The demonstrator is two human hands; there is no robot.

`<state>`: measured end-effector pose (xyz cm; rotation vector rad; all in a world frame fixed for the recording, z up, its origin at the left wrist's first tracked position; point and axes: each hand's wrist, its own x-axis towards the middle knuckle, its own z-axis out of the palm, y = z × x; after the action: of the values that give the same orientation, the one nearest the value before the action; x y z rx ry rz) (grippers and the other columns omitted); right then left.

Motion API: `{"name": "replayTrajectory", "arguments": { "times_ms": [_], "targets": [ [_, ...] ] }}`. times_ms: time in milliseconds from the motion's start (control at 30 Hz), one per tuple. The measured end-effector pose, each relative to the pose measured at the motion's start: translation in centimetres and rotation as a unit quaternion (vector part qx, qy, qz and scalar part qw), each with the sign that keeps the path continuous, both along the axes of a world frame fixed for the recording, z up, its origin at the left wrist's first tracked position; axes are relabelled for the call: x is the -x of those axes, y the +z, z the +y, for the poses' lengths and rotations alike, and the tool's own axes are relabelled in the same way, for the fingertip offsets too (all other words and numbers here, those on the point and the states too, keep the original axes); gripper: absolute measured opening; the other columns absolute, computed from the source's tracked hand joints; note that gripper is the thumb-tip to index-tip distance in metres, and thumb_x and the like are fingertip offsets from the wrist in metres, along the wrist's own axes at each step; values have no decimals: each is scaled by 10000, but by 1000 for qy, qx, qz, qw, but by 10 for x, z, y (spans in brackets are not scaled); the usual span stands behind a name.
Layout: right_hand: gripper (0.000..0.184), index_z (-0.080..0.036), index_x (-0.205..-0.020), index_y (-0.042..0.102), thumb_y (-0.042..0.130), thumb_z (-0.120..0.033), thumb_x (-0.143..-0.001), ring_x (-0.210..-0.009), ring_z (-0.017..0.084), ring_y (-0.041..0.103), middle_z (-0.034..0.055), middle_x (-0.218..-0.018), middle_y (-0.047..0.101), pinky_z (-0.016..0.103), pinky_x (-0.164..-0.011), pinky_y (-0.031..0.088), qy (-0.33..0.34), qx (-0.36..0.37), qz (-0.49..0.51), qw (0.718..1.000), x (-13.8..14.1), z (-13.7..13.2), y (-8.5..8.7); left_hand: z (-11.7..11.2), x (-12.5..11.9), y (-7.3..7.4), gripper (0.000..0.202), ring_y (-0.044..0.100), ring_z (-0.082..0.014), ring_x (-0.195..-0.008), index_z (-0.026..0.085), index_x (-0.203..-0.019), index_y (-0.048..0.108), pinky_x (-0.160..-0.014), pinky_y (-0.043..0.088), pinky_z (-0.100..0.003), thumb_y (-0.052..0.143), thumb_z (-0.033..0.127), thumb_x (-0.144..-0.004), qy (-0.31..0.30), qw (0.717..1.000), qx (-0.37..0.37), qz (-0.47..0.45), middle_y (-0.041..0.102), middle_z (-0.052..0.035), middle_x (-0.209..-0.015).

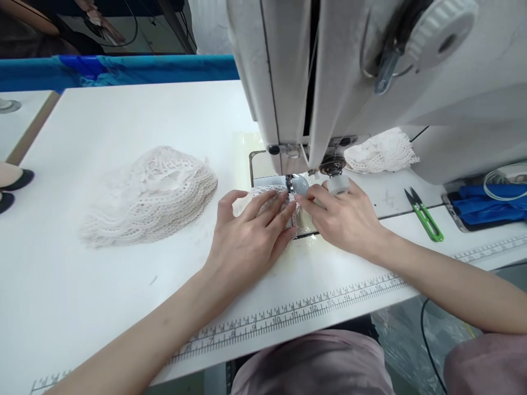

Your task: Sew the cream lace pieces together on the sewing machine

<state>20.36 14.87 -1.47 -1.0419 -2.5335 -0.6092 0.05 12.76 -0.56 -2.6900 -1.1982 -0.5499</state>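
A small piece of white lace (265, 190) lies under the needle area of a white sewing machine (284, 71). My left hand (251, 236) rests on the lace with its fingers stretched out and pressing it down. On the other side of the presser foot (290, 184), my right hand (343, 219) is closed, thumb and index finger pinching the lace edge; its other fingers curl beneath the machine head. Much of the lace is hidden under both hands. A stack of white crocheted lace pieces (164, 192) sits to the left.
Behind the needle lies more white lace (385, 151). To the right are green thread snips (426, 216) and a phone (455, 211) under blue cloth (489, 203). A printed ruler (288, 315) runs along the front edge of the white table (102, 296). Another person's hand (109, 30) shows at upper left.
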Motion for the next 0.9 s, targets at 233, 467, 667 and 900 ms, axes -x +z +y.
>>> {"name": "replayTrajectory", "arguments": {
  "times_ms": [233,467,667,900],
  "targets": [
    [259,-155,-983,692,455,-94,-899,-777,162,533,40,-973,705,335,-722,290,-2,11,0,1000,1,1,0,0,-1,-1,276,613,-260,-1155,187,-1195,618,-978,314,-513,488,276,-969,4,1000,-11,1,682,-77,-1202],
    [237,-157,-900,685,465,-74,-877,-785,164,545,51,-991,702,333,-707,278,-2,10,3,1000,1,0,-1,0,-2,1,286,609,-259,-1162,196,-1216,604,-988,323,-513,494,278,-964,8,1000,-5,-4,689,-65,-1193],
    [261,-160,-1014,681,460,-87,-896,-796,172,552,62,-1030,694,341,-740,290,-12,24,-5,1000,0,2,0,1,-2,2,294,606,-270,-1158,235,-1226,602,-993,327,-546,491,271,-956,13,1000,15,-7,670,-82,-1220],
    [280,-158,-1045,683,472,-79,-880,-782,173,556,64,-1015,703,341,-769,307,-22,16,-3,1000,0,3,-2,2,-1,0,310,581,-271,-1193,216,-1240,599,-1002,329,-549,493,281,-956,14,1000,26,-4,653,-94,-1247]
  ]
}}
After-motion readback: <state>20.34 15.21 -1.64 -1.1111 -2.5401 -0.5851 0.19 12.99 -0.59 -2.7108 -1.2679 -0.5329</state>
